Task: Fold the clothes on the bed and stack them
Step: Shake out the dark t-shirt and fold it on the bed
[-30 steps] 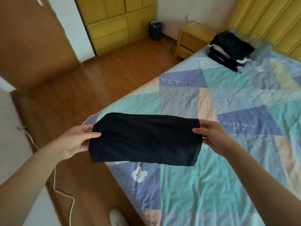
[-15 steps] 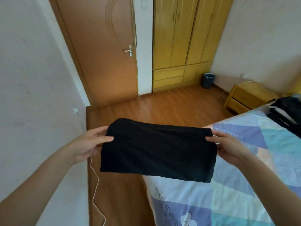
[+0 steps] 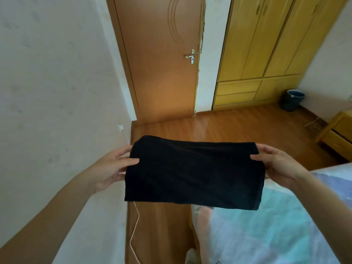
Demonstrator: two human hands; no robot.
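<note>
Now both hands hold a folded black garment (image 3: 194,173) up in the air, stretched flat between them as a wide rectangle. The left hand (image 3: 112,167) pinches the garment's left edge, its thumb lying across the front of the cloth and its fingers behind. The right hand (image 3: 279,164) pinches the right edge in the same way, thumb on the front, fingers tucked behind the fabric. Below the right hand lies the corner of the bed (image 3: 276,229), covered in a patchwork sheet of pale blue, turquoise and lilac; the garment's lower right part hangs over it without touching. Below the left hand runs a strip of wooden floor (image 3: 158,231), with a thin white cable (image 3: 135,225) trailing down along the wall. Beyond the hands stands a closed brown door (image 3: 162,60) with a metal handle, and to the right of it a yellow wardrobe (image 3: 266,50). Further right, past the right hand, sit a dark bin (image 3: 292,100) and the edge of a yellow nightstand (image 3: 337,134).
</note>
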